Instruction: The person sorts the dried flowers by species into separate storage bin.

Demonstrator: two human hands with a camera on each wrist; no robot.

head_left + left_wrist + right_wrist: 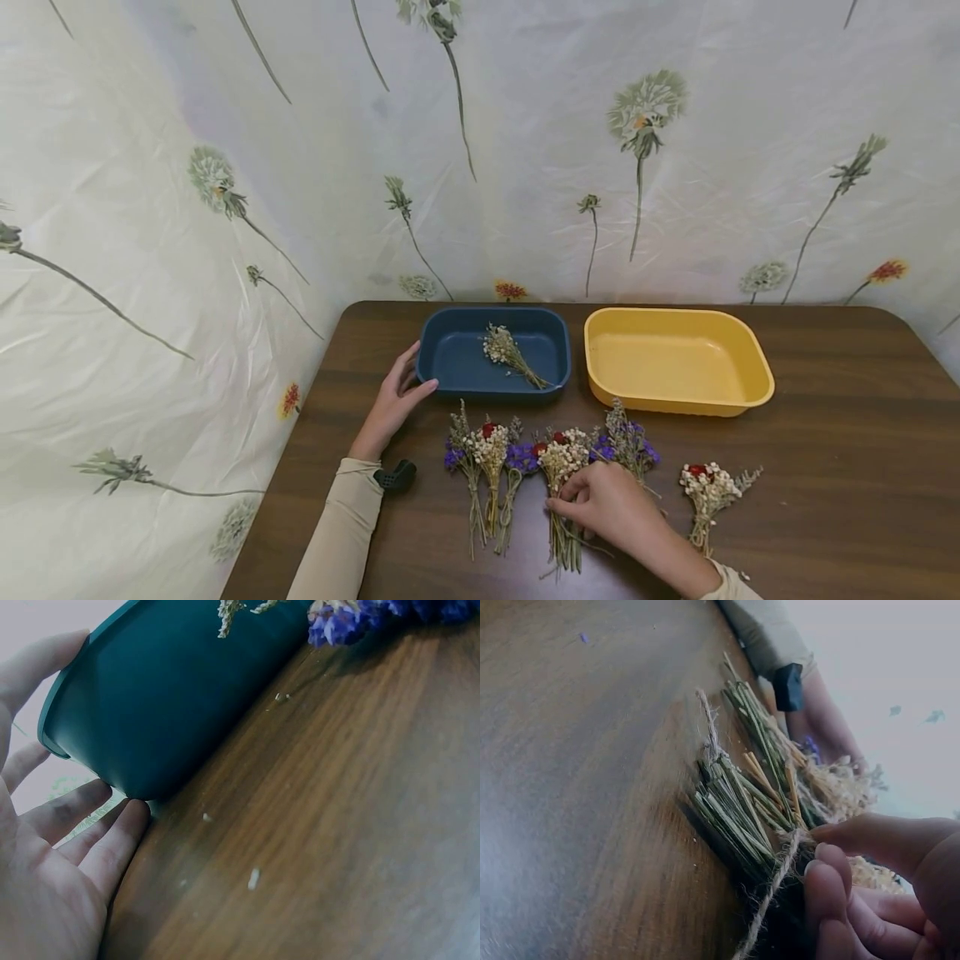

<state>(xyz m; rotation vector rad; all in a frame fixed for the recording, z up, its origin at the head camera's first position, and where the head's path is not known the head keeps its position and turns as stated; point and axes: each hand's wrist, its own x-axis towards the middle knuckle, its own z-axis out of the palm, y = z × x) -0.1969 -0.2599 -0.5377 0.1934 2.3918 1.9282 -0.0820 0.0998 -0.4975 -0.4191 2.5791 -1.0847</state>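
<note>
My right hand (611, 504) pinches the stems of a small dried flower bouquet (564, 457) with white and red blooms, at the front middle of the table. In the right wrist view, thumb and fingertips are at the twine (769, 894) tied round the cut stems (731, 817). My left hand (392, 407) touches the left front corner of a dark blue tray (487, 393), its fingers spread along the wall. Inside that tray lies one pale dried bouquet (510, 354). Between the hands are several bouquets, including a white-and-red one (491, 450) and a purple one (520, 458).
A yellow tray (678, 358) stands right of the blue one. Another purple bouquet (628, 442) lies beside my right hand, and a white-and-red one (707, 496) farther right. Small petal bits dot the wooden table (840, 467). A flower-print cloth (525, 150) hangs behind.
</note>
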